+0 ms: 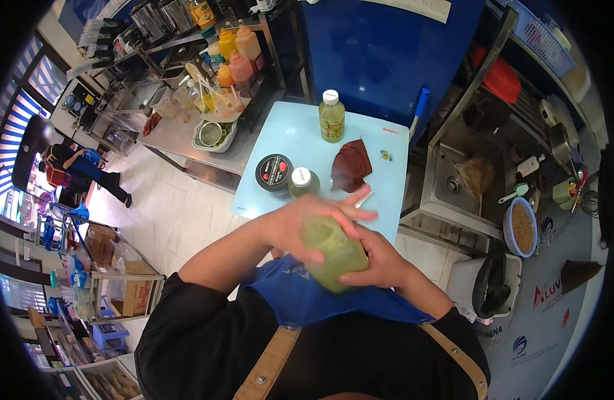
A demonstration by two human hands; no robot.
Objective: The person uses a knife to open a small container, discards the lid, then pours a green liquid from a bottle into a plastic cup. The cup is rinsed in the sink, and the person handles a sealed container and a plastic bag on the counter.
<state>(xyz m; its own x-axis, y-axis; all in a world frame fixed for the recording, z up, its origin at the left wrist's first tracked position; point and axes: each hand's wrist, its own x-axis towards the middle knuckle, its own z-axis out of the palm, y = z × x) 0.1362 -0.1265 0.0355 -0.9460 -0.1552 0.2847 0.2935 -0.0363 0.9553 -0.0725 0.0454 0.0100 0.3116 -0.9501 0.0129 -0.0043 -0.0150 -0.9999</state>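
A clear bottle of green liquid (337, 265) is tilted in front of my blue apron (297, 295). My right hand (382, 257) grips its side. Across its upper end reaches my left hand (299, 222), blurred, with some fingers stretched out; whether it grips the bottle I cannot tell. Just beyond, a second bottle with a white cap (301, 176) and a round tub with a black lid (274, 171) stand on the pale blue table (292, 120). A brown cloth (353, 165) lies crumpled to their right. Farther back stands a capped bottle with green pieces inside (332, 120).
Left of the table, a steel counter (167, 142) bears squeeze bottles (242, 67), plastic cups (166, 107) and a white basket with a strainer (214, 135). At right are a steel sink (447, 200), a basket of brown grains (520, 227) and a bin (462, 285). Another person (82, 165) stands far left.
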